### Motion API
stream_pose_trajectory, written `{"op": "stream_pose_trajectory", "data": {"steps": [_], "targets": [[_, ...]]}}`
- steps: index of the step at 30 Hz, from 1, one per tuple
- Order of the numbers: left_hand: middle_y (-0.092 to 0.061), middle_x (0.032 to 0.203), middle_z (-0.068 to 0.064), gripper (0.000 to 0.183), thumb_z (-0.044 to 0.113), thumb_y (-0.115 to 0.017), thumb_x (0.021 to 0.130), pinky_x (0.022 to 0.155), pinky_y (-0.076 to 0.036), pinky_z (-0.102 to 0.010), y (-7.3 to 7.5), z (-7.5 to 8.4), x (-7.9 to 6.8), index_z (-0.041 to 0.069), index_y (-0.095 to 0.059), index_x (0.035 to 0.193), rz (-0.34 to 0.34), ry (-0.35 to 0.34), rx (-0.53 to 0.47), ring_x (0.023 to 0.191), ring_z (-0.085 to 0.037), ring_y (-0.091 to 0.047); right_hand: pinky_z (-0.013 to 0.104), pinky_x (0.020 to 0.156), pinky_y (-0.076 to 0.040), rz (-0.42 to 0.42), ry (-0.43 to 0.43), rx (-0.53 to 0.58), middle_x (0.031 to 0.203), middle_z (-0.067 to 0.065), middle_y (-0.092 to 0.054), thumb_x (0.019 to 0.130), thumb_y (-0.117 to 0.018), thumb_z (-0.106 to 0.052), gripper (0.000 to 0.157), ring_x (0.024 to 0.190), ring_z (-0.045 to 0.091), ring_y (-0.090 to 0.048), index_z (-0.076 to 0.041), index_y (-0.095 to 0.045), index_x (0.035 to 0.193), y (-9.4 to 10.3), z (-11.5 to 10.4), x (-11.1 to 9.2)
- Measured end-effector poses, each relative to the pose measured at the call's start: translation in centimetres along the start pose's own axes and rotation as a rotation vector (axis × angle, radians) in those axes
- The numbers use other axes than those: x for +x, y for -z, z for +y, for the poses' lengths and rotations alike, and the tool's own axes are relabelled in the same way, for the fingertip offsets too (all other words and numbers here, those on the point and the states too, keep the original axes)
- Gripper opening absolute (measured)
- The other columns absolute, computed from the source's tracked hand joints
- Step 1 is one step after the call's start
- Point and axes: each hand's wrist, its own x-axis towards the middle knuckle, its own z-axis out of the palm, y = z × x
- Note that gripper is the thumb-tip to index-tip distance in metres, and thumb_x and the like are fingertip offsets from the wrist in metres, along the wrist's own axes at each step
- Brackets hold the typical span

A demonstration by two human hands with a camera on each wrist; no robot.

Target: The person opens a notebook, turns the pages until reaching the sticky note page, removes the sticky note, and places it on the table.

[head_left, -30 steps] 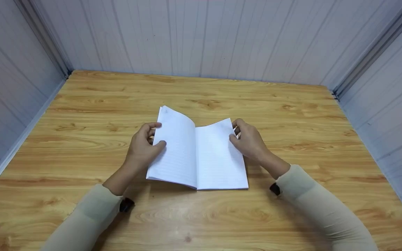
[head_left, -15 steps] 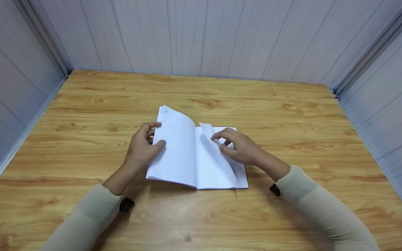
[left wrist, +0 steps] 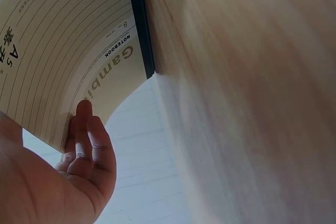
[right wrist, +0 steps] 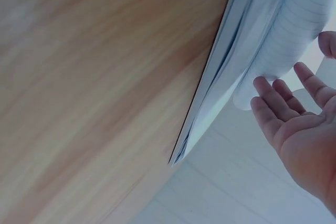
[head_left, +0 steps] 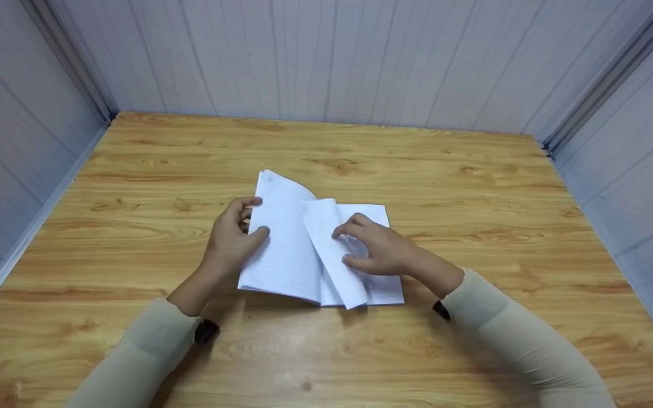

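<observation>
A notebook with lined white pages (head_left: 281, 238) lies spread on the wooden table, its left half raised and bowed. My left hand (head_left: 234, 235) grips that half by its outer edge, thumb on the page and fingers underneath. The left wrist view shows the printed tan cover (left wrist: 79, 40) and its dark spine from below, with the fingers of my left hand (left wrist: 79, 174) against it. Over the right half, my right hand (head_left: 380, 246) touches a lifted page (head_left: 332, 249) that curls leftward. In the right wrist view the fingers of my right hand (right wrist: 304, 124) are spread and fairly straight beside the rolled page.
The wood-grain table (head_left: 315, 362) extends around the notebook on all sides. Pale panelled walls (head_left: 326, 56) border its back, left and right. Beige sleeves (head_left: 139, 351) cover both forearms, with a small black device (head_left: 206, 331) at each cuff.
My right hand has moved left from the notebook's right edge, carrying a page over toward the middle. The left hand stays on the left half.
</observation>
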Motion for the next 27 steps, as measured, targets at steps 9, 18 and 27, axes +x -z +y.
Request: {"op": "stream_pose_trajectory", "data": {"steps": [9,18,27], "targets": [[-0.067,0.102,-0.012,0.048,0.003,-0.063,0.08,0.07,-0.041,-0.022,-0.1,0.0,0.1,0.007,-0.055,0.127,0.01,0.0,-0.013,0.08,-0.018,-0.051,0.036,0.089,-0.047,-0.052,0.002,0.011,0.128,0.002,-0.045,0.09,-0.06,-0.033,0.044,0.105,0.016,-0.052,-0.022,-0.05,0.131,-0.4,-1.2,0.5],[-0.068,0.105,-0.011,0.048,0.014,-0.069,0.082,0.07,-0.043,-0.019,-0.1,0.2,0.0,0.007,-0.054,0.126,0.008,-0.002,0.009,0.08,-0.015,-0.055,0.044,0.101,-0.044,-0.114,0.068,-0.018,0.148,0.007,-0.037,0.091,-0.061,-0.037,0.059,0.122,0.027,-0.052,-0.025,-0.04,0.144,-0.7,-1.8,0.8],[-0.067,0.113,-0.013,0.052,0.008,-0.068,0.08,0.077,-0.045,-0.025,-0.1,0.2,-0.1,0.009,-0.051,0.129,-0.016,0.032,0.024,0.088,-0.02,-0.058,0.051,0.097,-0.043,-0.084,0.105,-0.07,0.147,0.007,-0.04,0.091,-0.06,-0.036,0.055,0.129,0.022,-0.047,-0.024,-0.044,0.142,-0.7,-2.0,0.7]]}}
